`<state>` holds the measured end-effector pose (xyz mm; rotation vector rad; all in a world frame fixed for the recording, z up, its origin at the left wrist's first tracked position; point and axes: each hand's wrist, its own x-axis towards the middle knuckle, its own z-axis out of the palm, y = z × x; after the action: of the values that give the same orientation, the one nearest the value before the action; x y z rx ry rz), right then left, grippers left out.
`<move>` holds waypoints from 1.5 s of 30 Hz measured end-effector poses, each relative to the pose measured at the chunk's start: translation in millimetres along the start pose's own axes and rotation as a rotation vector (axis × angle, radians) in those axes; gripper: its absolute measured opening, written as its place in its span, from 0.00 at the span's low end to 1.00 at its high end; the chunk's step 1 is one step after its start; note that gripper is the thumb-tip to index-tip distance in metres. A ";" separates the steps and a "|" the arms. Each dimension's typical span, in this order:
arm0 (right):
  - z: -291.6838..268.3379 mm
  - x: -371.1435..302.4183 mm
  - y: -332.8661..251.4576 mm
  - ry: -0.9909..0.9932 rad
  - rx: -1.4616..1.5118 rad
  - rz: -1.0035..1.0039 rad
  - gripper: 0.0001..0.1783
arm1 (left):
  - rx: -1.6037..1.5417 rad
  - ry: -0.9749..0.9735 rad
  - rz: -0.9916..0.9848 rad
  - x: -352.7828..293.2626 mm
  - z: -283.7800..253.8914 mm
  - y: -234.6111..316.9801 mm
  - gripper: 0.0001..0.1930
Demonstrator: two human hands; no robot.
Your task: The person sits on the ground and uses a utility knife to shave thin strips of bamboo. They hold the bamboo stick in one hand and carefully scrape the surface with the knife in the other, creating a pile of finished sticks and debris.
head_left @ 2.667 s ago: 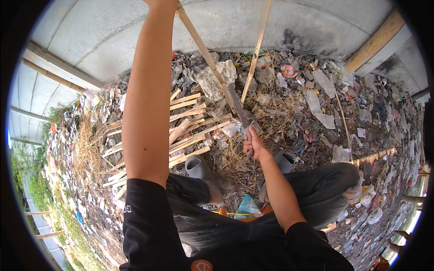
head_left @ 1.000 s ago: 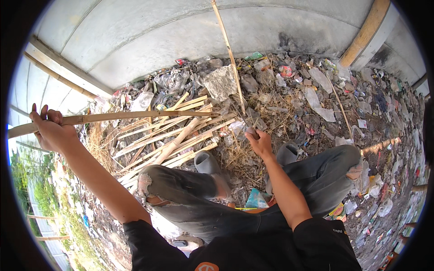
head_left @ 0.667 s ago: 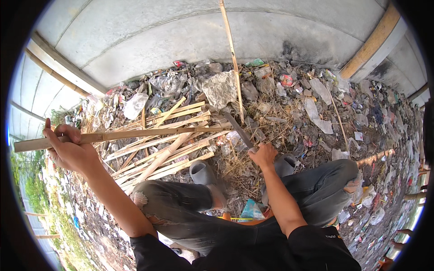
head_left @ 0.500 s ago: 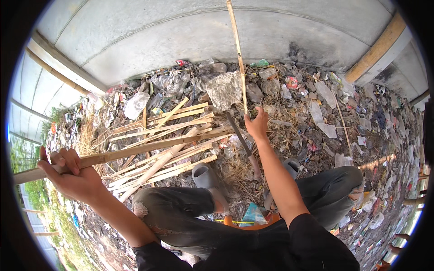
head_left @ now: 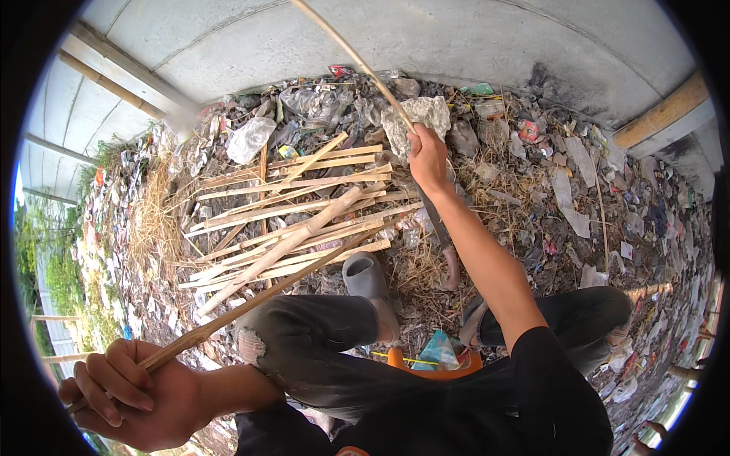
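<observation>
My left hand is at the lower left, its fingers curled round one end of a long bamboo strip. That strip slants up to the right, across the near side of a pile of pale split bamboo strips. Farther out, my right hand grips the lower end of a second, thin bamboo strip, which leans up to the left past the picture's top edge. Below my right wrist lies a knife with a dark blade and a brownish handle; my forearm partly covers it.
Behind my right hand sits a pale rock near the grey concrete wall. Litter and dry straw cover the ground. My feet wear grey clogs. An orange seat shows between my legs. A post stands at the right.
My left hand has come down and nearer, its fingers now curled round the tilted strip. My right hand has closed on the other strip, which now leans left. The view has shifted a little.
</observation>
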<state>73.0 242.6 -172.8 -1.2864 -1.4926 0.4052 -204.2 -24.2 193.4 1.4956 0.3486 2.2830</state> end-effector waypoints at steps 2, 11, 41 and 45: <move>20.3 -11.1 -32.2 -0.157 0.050 -0.114 0.11 | 0.004 0.006 0.053 -3.0 4.5 2.9 0.09; 34.6 30.9 -121.5 -0.374 0.256 -0.107 0.22 | 0.151 0.045 0.033 7.2 -15.6 1.4 0.16; -326.2 -116.0 -240.8 -0.062 0.975 0.470 0.19 | 0.431 -0.743 -0.524 -217.3 56.0 140.0 0.31; -314.4 -165.7 -281.1 -0.192 0.988 0.425 0.20 | 0.899 -0.831 -0.357 -223.2 100.0 124.7 0.40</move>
<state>176.7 -115.4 84.9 -0.7384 -0.9096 1.3734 -56.0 -236.1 101.4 2.3573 1.3330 1.0625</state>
